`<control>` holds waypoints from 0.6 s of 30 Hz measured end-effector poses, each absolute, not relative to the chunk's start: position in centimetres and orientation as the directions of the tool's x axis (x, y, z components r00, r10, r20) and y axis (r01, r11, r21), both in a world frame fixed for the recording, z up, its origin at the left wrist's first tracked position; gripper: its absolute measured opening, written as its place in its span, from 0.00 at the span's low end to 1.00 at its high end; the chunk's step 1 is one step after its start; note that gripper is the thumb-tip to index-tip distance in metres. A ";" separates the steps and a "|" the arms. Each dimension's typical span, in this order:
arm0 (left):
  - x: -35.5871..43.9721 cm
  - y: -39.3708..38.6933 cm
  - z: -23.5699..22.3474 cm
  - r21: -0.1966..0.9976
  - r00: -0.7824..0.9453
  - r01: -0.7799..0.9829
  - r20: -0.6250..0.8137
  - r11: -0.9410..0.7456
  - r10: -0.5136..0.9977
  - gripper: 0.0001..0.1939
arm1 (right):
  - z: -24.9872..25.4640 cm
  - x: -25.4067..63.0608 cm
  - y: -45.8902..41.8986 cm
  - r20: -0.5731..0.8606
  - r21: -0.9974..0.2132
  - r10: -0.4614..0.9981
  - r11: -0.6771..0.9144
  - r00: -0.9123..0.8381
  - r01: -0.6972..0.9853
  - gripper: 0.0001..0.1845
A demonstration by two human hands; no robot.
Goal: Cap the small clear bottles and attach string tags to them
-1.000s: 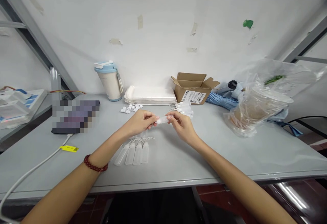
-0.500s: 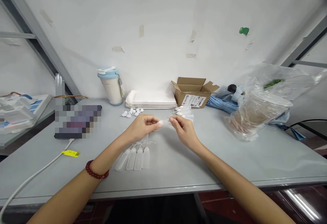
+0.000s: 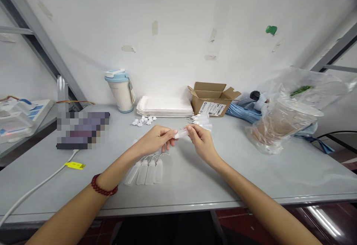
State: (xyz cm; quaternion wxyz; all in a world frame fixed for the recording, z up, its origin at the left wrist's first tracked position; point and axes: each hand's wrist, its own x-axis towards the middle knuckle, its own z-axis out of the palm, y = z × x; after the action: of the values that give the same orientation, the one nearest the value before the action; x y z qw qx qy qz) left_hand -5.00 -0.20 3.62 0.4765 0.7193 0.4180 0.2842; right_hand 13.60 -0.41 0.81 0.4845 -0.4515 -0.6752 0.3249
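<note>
Between both hands, above the middle of the table, is a small translucent plastic bottle. My left hand pinches its left end. My right hand grips the right end between thumb and fingers, which partly cover it. Below my left hand, several similar translucent bottles with thin curved white tubes lie side by side. A loose group of small white caps rests beyond my left hand. Just past my right hand lie more small translucent bottles.
A stack of white envelopes and an open cardboard box stand by the wall. At left are a tumbler, a blurred-out device and a white cable. A plastic bag holding a tub stands right, beside a folded blue umbrella.
My left fingers have shifted on the small bottle, the lower ones now showing beneath it. More of the bottle shows between my hands. The whole view has tilted slightly.
</note>
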 end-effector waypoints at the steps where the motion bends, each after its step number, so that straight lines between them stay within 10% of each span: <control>1: -4.9 -0.3 3.7 0.933 0.498 0.320 -0.016 -0.167 0.867 0.23 | 0.8 13.6 -0.5 0.370 -0.875 0.922 0.387 -0.114 0.289 0.22; 18: -5.3 -0.4 4.5 0.934 0.484 0.290 0.046 -0.209 0.874 0.10 | 1.0 13.0 -1.3 0.352 -0.847 0.898 0.426 -0.265 0.317 0.21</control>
State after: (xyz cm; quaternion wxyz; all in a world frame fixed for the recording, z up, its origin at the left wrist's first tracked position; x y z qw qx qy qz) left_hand -5.34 -0.44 4.53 0.4796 0.7156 0.4065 0.3044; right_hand 13.03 -1.34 1.04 0.4370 -0.4203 -0.7226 0.3321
